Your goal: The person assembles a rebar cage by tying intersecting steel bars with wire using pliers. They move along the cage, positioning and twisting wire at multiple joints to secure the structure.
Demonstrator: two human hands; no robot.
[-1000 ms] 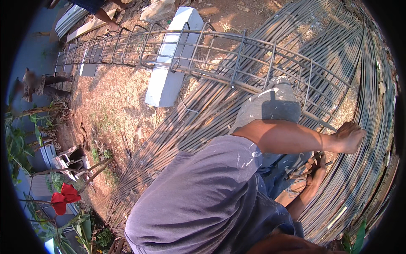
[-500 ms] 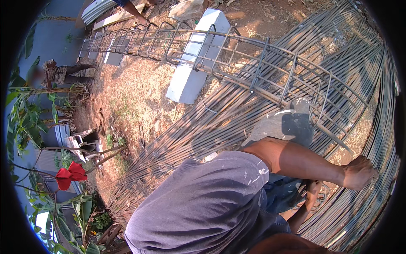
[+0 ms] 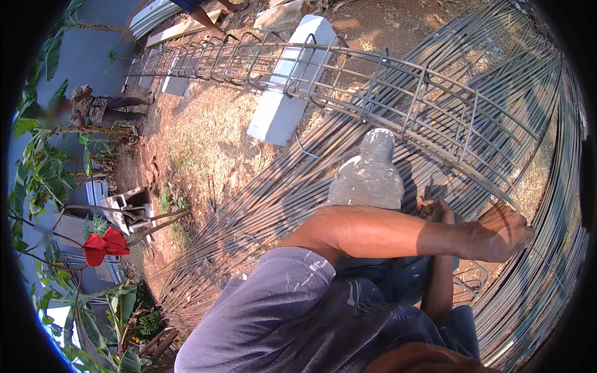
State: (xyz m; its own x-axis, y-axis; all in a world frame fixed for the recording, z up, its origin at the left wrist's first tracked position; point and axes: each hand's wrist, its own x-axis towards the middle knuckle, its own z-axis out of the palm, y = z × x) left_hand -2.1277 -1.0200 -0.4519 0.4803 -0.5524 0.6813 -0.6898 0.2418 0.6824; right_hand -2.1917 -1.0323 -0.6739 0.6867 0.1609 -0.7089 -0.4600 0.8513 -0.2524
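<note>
a person in a grey-blue shirt [image 3: 292, 317] bends over a heap of steel rods [image 3: 298, 186] spread on bare earth, the shoulder and back filling the near view. one bare forearm stretches across to the right, its hand [image 3: 497, 233] closed, seemingly pinched on a thin tie wire [image 3: 547, 267] too fine to make out for certain. the other hand [image 3: 438, 211] is largely hidden behind that forearm, so its grip cannot be told. which hand is which is hard to judge from this twisted angle. just beyond them a long rebar cage [image 3: 373, 93] lies across white concrete blocks [image 3: 289, 93], its far end cut off near another person's legs [image 3: 205, 15]. a red flower [image 3: 102, 245] shows at left.
</note>
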